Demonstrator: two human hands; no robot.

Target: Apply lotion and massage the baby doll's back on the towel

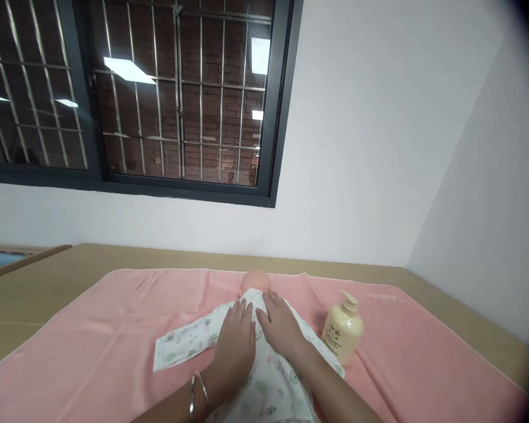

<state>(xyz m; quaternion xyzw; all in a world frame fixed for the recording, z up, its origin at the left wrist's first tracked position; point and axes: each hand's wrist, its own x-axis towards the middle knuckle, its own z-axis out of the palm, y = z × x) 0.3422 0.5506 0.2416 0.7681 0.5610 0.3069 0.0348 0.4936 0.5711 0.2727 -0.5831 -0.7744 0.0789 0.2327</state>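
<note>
My left hand (pixel 237 336) lies flat on the white printed baby garment (pixel 264 385), fingers stretched forward. My right hand (pixel 282 326) rests beside it on the upper part of the garment, its fingers pointing up and to the left, thumb apart. Beyond my fingertips shows the smooth rounded head of a baby doll (pixel 256 279). The garment covers what shows below the head; I cannot tell whether it is worn or only laid over. One sleeve (pixel 183 346) spreads flat to the left. The other, on the right, is partly behind my right forearm.
A cream pump bottle (pixel 344 332) stands upright just right of the garment. Underneath is a pink blanket (pixel 114 329) on a wooden tabletop (pixel 357 268). A white wall and a barred window (pixel 180 94) rise behind it.
</note>
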